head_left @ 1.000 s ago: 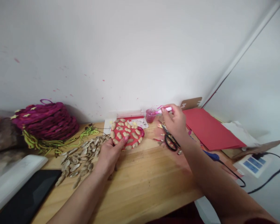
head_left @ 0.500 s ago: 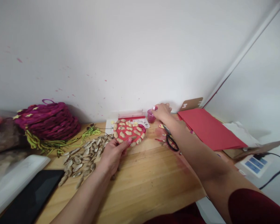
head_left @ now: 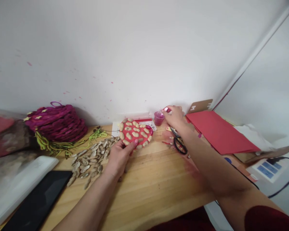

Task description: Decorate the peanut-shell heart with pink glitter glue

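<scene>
Hazard, judged: magenta-tinted cup (head_left: pixel 159 119) may tip and spill on the surface (head_left: pixel 154 181) if the right hand (head_left: pixel 175 116) knocks it; drips from the stick (head_left: pixel 168 109) could blot the card (head_left: pixel 132 132). Left hand (head_left: pixel 119 154): pinching card's near edge, thumb on top. Right hand: grasping white stick at cup. Card: left of cup, roundish, red, studded with pale peanuts (head_left: pixel 135 134), magenta at right rim.
</scene>
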